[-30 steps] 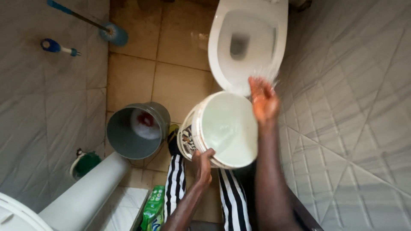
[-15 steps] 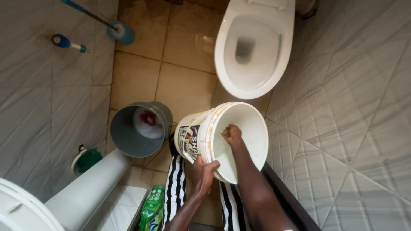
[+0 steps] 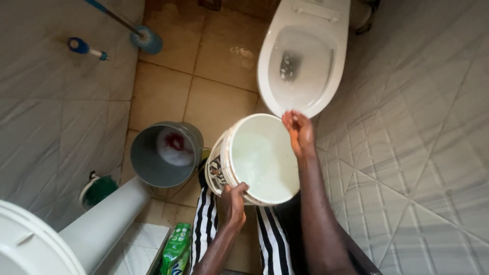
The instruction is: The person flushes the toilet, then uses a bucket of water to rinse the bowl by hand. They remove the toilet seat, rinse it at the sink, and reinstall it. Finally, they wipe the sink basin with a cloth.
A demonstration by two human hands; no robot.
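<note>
Bucket (image 3: 257, 158) water hazy; left hand (image 3: 233, 202) grips rim, fingertips hidden.

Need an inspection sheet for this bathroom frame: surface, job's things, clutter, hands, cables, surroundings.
Surface: tan floor tiles, stained, with a wet patch near the toilet.
Job's things: white bucket holding pale water, tilted toward the white toilet, seat up, bowl open.
Clutter: grey bucket with suds and something red inside; green packet on the ledge; green round item by the wall.
Hands: left hand grips the white bucket's near rim; right hand is cupped above its far rim, next to the toilet's front edge.
Cables: nothing seen.
Surroundings: grey tiled walls both sides; blue-handled brush and a second blue-handled tool at left; white basin pedestal.
</note>
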